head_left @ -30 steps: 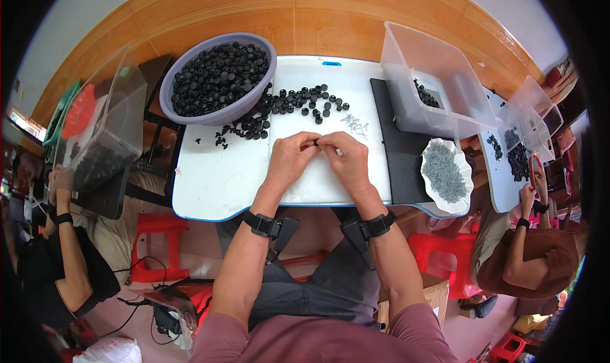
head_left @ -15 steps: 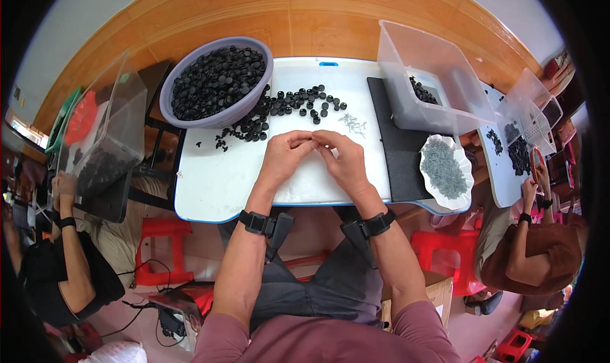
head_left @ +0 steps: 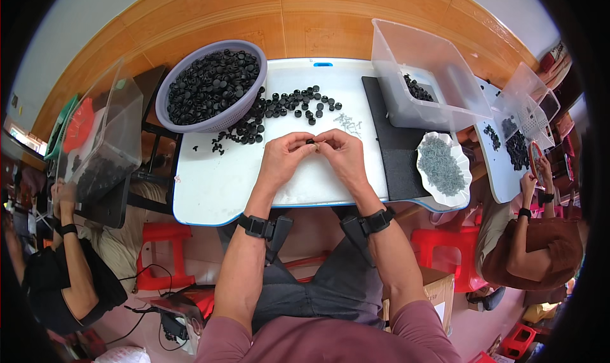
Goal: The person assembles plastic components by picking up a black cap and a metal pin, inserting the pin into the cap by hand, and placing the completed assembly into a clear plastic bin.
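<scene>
My left hand and my right hand meet fingertip to fingertip over the near half of the white table. Between the left thumb and index finger a small black round cap just shows. The right thumb and index finger pinch right beside it; what they hold is too small and covered to make out. Loose black caps lie scattered beyond my hands. Past my right fingers is a little group of slim translucent pieces.
A lilac basket heaped with black caps stands back left. On the right, a clear bin stands partly on a black mat, beside a white scalloped dish of translucent pieces. Co-workers sit left and right, near red stools.
The black cap now shows between my fingertips, where only a dark sliver was visible. My hands stay together in nearly the same place; the whole view has shifted slightly.
</scene>
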The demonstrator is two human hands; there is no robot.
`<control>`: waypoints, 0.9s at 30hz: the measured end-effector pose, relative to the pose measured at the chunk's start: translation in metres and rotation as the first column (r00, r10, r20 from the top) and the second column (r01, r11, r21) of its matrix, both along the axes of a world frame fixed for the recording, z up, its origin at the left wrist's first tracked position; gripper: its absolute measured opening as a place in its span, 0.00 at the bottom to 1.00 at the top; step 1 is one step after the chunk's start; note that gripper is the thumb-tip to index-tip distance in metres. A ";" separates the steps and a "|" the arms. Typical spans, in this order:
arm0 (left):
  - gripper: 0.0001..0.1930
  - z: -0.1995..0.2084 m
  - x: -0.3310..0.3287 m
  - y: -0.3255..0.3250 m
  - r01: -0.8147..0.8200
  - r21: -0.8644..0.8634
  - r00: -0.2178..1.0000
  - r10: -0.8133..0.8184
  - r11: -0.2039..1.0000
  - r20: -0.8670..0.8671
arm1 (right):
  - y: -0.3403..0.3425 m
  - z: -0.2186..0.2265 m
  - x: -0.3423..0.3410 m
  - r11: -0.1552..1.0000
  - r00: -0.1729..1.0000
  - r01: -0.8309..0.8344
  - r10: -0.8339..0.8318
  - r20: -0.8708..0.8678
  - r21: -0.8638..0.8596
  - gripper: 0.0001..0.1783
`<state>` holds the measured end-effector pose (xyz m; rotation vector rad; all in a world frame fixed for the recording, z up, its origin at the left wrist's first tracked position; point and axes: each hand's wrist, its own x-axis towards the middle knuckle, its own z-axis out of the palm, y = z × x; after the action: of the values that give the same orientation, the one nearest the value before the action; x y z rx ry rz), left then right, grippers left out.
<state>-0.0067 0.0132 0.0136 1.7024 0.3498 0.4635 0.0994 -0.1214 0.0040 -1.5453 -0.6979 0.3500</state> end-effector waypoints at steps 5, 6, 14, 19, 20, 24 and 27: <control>0.14 -0.005 0.002 0.001 0.007 0.028 1.000 -0.007 1.000 -0.016 | 0.004 -0.007 0.002 1.000 0.999 0.024 -0.024 0.030 0.006 0.05; 0.14 -0.005 0.003 0.001 0.019 0.024 1.000 -0.019 1.000 -0.003 | 0.005 -0.009 0.002 0.999 0.997 0.031 -0.032 0.064 0.012 0.05; 0.13 -0.006 0.004 0.001 -0.016 -0.045 1.000 0.015 0.999 -0.004 | 0.007 -0.010 0.009 1.000 1.000 -0.006 0.006 0.019 0.011 0.06; 0.12 -0.025 0.008 0.001 -0.065 -0.005 0.998 0.065 0.998 0.013 | 0.003 -0.002 0.000 0.996 0.995 0.072 -0.068 -0.074 0.049 0.05; 0.12 -0.025 0.009 0.000 -0.071 0.006 0.997 0.071 0.997 0.017 | 0.002 -0.002 0.001 0.996 0.996 0.059 -0.054 -0.065 0.071 0.05; 0.11 -0.017 0.007 -0.004 -0.060 0.061 0.997 0.062 0.996 -0.040 | 0.000 -0.006 0.000 0.997 0.995 0.071 -0.068 -0.079 0.031 0.05; 0.11 -0.014 0.005 -0.001 -0.054 0.062 0.997 0.057 0.997 -0.049 | 0.003 -0.002 0.000 0.998 0.995 0.059 -0.057 -0.085 0.019 0.05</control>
<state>-0.0014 0.0123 -0.0002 1.7695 0.4251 0.4762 0.0990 -0.1180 0.0023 -1.5184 -0.5879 0.3613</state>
